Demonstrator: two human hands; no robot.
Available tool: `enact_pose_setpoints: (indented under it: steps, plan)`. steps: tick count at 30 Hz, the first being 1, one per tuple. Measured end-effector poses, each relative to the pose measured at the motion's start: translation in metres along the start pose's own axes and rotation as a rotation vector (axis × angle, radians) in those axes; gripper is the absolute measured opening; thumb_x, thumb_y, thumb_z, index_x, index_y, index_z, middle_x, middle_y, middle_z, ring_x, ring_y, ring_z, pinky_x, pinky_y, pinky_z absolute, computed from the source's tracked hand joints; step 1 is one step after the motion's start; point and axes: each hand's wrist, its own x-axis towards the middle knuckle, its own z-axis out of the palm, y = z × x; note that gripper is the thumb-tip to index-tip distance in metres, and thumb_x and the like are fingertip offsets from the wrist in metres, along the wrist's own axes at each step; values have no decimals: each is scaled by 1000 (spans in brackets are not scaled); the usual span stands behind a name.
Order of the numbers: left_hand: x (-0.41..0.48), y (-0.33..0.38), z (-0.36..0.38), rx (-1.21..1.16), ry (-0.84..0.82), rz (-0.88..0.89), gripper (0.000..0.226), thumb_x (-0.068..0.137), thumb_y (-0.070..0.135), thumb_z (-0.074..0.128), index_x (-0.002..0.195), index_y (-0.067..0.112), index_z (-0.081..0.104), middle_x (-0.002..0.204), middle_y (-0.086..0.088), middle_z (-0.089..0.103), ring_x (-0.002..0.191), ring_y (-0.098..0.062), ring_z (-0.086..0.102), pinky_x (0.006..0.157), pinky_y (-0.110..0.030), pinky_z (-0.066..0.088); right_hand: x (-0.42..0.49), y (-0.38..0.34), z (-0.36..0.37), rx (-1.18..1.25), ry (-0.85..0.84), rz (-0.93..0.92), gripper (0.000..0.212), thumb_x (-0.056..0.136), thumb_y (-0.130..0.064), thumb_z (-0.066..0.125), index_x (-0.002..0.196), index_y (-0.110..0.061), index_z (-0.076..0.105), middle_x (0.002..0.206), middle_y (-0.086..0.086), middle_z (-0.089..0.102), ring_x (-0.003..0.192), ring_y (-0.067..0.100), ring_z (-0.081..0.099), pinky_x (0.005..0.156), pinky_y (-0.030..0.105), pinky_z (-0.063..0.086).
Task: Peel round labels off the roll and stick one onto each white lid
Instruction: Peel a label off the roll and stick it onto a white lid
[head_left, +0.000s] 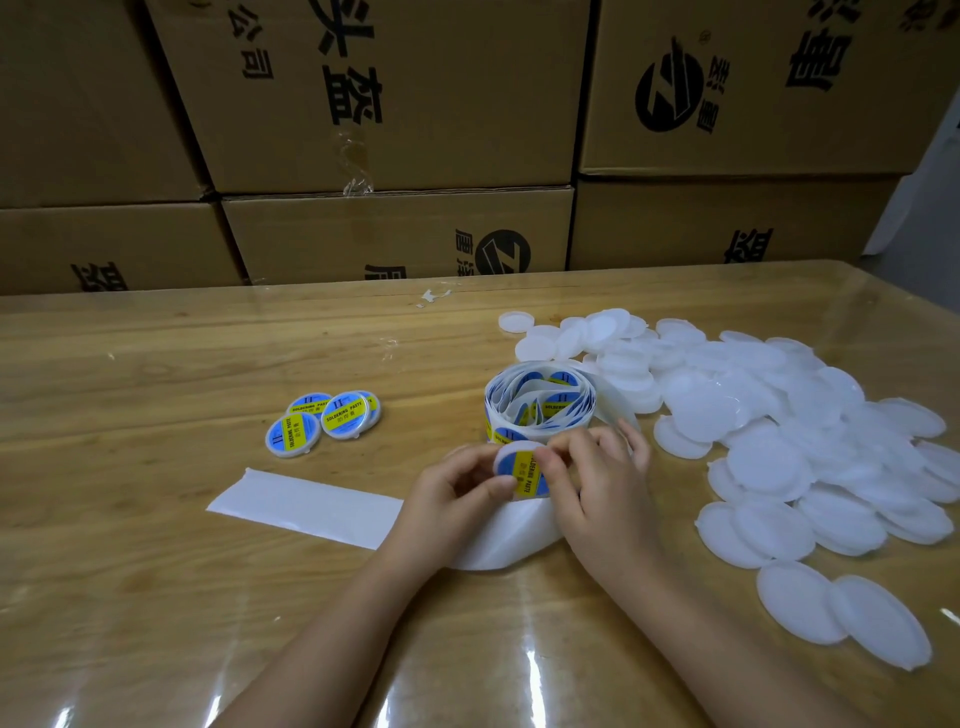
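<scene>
My left hand (457, 486) holds a white lid (511, 451) by its edge, just in front of the label roll (540, 405). My right hand (597, 478) pinches a round blue and yellow label (527, 473) and lays it on that lid. Both hands hover above the table near its middle. The loose roll stands on its side with blue labels showing inside its coils. A large heap of bare white lids (789, 431) spreads over the right part of the table. Three labelled lids (324, 418) lie together to the left.
A strip of empty white backing paper (311, 506) runs from under my hands to the left across the wooden table (156, 597). Stacked cardboard boxes (395, 104) form a wall behind the table's far edge. Small scraps of clear film (431, 296) lie near that edge.
</scene>
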Motion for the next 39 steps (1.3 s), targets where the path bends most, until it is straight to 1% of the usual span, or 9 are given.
enact_pose_setpoints:
  steps: [2,5,10,14,17,21,29,34,39]
  plan:
    - [1,0,0,-73,15,-38,19,86,2,62,101,13,68,100,-12,69,92,-27,65,88,-42,52,1,-1,-1,11,-15,11,33,93,-37,39,80,-15,60,73,-10,61,79,17,57,105,39,22]
    - [2,0,-1,-224,23,-99,19,87,2,59,100,12,68,94,-2,73,89,-14,67,82,-31,54,1,-3,-3,5,-32,9,33,90,-37,42,90,-15,67,80,-12,64,83,17,59,106,41,23]
    - [2,-1,-5,-259,46,-105,17,88,5,58,101,11,67,89,1,74,77,-10,67,71,-20,52,1,-6,-3,25,-69,5,30,77,-34,66,101,-17,69,74,-17,56,84,14,58,108,46,24]
    - [1,0,-4,-269,38,-86,16,85,12,61,100,11,67,89,0,74,80,-11,68,70,-21,53,2,-7,-3,29,-65,-19,32,72,-31,72,100,-17,70,72,-15,59,83,16,59,106,50,26]
    - [1,1,-2,-204,16,-30,28,77,25,66,102,13,65,92,3,71,87,-9,64,77,-28,55,1,-8,-3,24,-60,-68,28,77,-35,67,99,-18,71,73,-14,61,83,15,60,106,49,25]
    - [-1,1,0,-132,34,12,18,79,30,61,93,21,68,84,11,70,81,0,61,71,-18,50,1,-9,-2,8,-61,-122,33,84,-40,52,102,-20,72,84,-18,64,87,11,54,105,47,25]
    - [-2,4,1,-46,32,23,22,87,35,49,96,30,68,92,16,71,86,4,62,77,-10,45,-1,-6,-2,-42,-23,-128,33,92,-31,44,108,-21,70,94,-16,69,87,10,50,101,48,28]
    - [0,3,-1,-118,59,-1,16,90,16,56,100,22,68,97,14,72,91,2,64,76,-11,46,1,-6,-2,-24,-30,-108,32,85,-38,53,106,-20,71,84,-16,65,81,14,57,99,46,30]
    - [1,1,-4,-248,92,-75,25,83,26,57,104,15,66,96,-2,74,91,-17,68,82,-38,55,1,-5,0,14,-77,-124,41,74,-36,68,111,-18,69,84,-17,62,88,7,49,103,42,26]
